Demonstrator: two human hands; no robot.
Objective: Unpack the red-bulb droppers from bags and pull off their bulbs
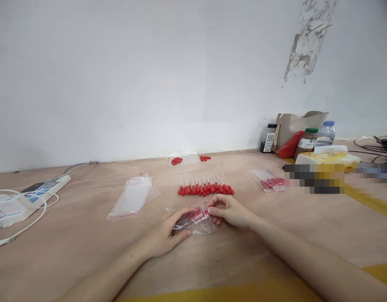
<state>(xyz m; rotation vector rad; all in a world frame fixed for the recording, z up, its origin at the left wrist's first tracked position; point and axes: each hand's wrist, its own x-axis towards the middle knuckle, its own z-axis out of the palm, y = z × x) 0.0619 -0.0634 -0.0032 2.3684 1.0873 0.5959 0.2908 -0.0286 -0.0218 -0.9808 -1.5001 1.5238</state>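
Observation:
A clear zip-lock bag with red-bulbed glass droppers inside lies between my hands at the middle front. My left hand is closed around the bag's left end, thumb below and fingers above. At the other end, my right hand pinches the bag near its red zip strip; whether it also grips a dropper bulb cannot be made out. Just behind, a row of droppers lies with red bulbs toward me. A stack of flat zip-lock bags is on the left. Right of the row lies another bag containing red-bulbed droppers.
Loose red bulbs lie on plastic by the wall. A white power strip with cables sits far left. At the right stand a dark-capped bottle, a grey bag, a green-lidded jar and a tissue pack.

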